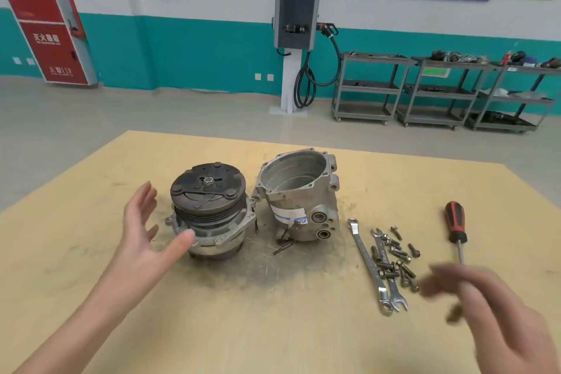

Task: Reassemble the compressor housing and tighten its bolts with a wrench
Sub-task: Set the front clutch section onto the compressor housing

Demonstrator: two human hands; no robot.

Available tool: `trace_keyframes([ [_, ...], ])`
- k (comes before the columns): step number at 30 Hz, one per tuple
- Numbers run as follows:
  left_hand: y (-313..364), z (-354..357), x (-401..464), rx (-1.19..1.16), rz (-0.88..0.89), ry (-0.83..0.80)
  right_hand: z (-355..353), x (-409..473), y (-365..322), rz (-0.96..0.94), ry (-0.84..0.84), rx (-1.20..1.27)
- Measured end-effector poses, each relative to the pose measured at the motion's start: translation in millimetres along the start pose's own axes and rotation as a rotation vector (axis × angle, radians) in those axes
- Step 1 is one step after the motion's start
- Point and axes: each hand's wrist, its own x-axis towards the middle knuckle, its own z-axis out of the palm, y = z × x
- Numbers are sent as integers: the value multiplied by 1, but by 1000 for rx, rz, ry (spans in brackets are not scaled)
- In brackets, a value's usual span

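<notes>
Left hand (142,231): fingers spread, holding nothing — just beside the pulley half (209,209)
Right hand (485,307): blurred, grip unclear — near the bolts (394,255) and wrenches (368,264)

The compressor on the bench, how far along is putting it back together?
Nothing looks done: the pulley half and the empty housing shell stand apart. In hand: nothing; the left hand hovers open beside the pulley half, the right hand is blurred. Left: joining them, fitting the bolts, tightening with the wrenches.

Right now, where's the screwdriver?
In the head view, the screwdriver lies on the table's right side, just right of the loose bolts, beyond the right hand.
</notes>
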Motion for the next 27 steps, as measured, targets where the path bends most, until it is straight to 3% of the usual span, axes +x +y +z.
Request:
trace_keyframes([
  [2,-4,12,15,-39,-108,-83,38,26,-31,120,-124,49],
  [4,-11,25,23,-102,-122,-40,69,55,-32,181,-270,68],
  [9,-20,36,32,-88,-88,61,137,97,-18,469,-328,237],
  [12,-22,37,34,-3,-105,66,160,103,-12,587,-277,344],
  [16,-19,43,34,75,-75,105,173,99,-13,599,-186,456],
  [27,-16,51,34,30,-18,130,182,102,-9,533,-44,400],
])
